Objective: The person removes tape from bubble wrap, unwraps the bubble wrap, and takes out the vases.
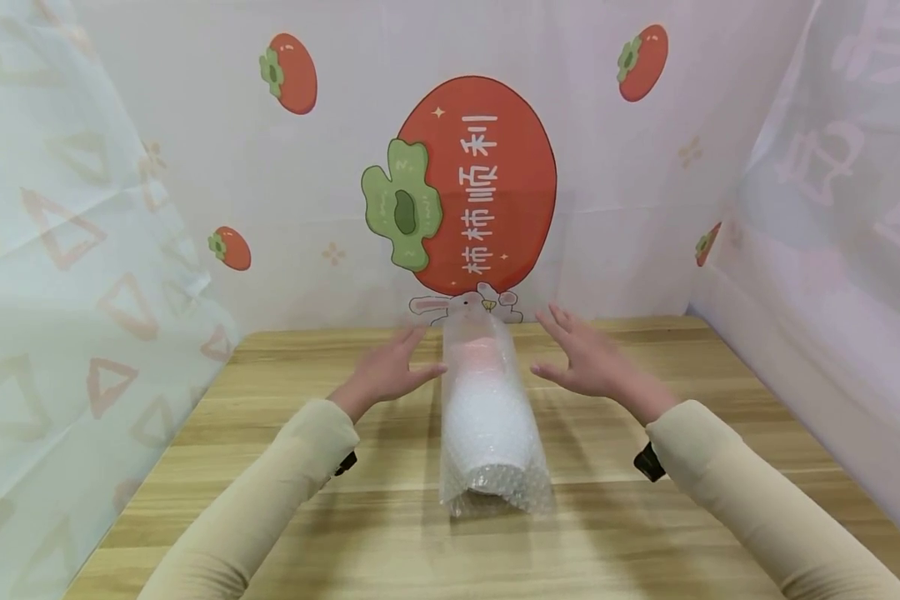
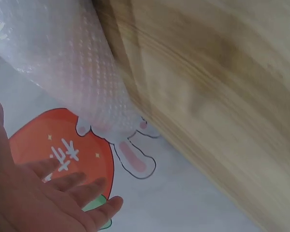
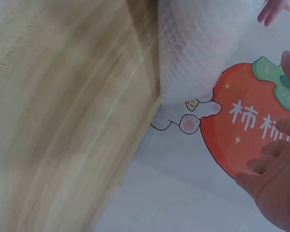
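Across the middle of the wooden table [image 1: 390, 542], a bubble-wrapped bundle [image 1: 492, 417] lies lengthwise, its far end up by the patterned cloth [image 1: 607, 208] at the back. From where I stand, the left hand [image 1: 390, 369] is to its left and the right hand [image 1: 592, 364] to its right, well apart from each other, fingers loosely extended, gripping nothing. A gap shows between the right one and the wrapping; the left thumb comes so near the edge that I can't tell whether it touches.

I'd judge the bundle fragile, given all that padding, with a stiff body under a soft, springy skin. Its weight I can't read; moderate would be my guess. The loose plastic may slide over whatever is inside, so I'd take it with both palms around the broad white part, pressing through to the firm body, rather than pinch the baggy near end.

As for looks, it's a rounded, milky-white shape toward the near side, with a pinkish patch farther back, all hazed by bubbles. The wrapping flares past the near end in crinkled corners.
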`<state>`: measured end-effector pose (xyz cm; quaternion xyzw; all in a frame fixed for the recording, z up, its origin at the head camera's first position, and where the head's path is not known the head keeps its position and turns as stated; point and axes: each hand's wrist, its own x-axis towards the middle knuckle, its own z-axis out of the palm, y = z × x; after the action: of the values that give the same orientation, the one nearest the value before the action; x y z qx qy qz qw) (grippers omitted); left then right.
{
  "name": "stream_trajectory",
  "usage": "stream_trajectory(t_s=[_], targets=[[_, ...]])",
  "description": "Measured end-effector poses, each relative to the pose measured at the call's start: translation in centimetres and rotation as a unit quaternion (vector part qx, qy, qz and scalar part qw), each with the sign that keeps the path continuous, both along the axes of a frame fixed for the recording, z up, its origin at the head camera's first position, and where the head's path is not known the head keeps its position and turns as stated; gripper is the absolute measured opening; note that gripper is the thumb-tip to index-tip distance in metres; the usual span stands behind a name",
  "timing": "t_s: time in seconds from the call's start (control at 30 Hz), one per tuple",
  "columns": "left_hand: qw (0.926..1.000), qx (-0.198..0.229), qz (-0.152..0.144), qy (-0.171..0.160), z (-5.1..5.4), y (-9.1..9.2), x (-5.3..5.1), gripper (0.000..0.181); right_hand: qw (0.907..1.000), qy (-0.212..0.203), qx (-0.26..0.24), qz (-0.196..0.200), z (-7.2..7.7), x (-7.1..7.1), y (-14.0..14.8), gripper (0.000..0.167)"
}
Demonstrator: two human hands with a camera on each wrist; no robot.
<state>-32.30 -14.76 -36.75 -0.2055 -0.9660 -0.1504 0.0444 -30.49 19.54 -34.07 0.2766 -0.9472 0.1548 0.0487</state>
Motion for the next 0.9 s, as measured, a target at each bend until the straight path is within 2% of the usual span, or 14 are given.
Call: stream_trajectory(t_s=[0.07, 0.27, 0.37, 0.47, 0.7, 0.8, 0.9], targets=[[0.9993, 0.033, 0.0, -0.017, -0.4, 0.2, 0.4, 0.09, 0.9998, -0.005, -0.018, -0.001, -0.5, 0.3, -0.1, 0.089], [0.9935, 0.091, 0.005, -0.069, -0.8, 1.3, 1.6, 0.09, 0.9974, -0.017, -0.069, -0.01, -1.7, 1.4, -0.2, 0.087], [0.9865, 0.125, 0.008, -0.105, -1.1, 1.8, 2.2, 0.091, 0.9967, -0.017, -0.079, -0.009, -2.2, 2.0, -0.3, 0.087], [0.98, 0.154, 0.01, -0.126, -1.4, 2.2, 2.7, 0.092, 0.996, -0.019, -0.087, -0.003, -2.6, 2.3, -0.5, 0.086], [0.9675, 0.204, 0.012, -0.149, -2.3, 3.0, 3.3, 0.091, 0.9919, -0.044, -0.119, -0.002, -3.2, 2.9, -1.0, 0.083], [0.9608, 0.22, 0.03, -0.167, -2.6, 3.6, 3.5, 0.095, 0.99, -0.048, -0.133, 0.0, -3.5, 3.1, -1.2, 0.08], [0.951, 0.243, 0.046, -0.185, -2.9, 4.2, 3.7, 0.098, 0.9874, -0.051, -0.15, 0.002, -3.9, 3.3, -1.4, 0.078]])
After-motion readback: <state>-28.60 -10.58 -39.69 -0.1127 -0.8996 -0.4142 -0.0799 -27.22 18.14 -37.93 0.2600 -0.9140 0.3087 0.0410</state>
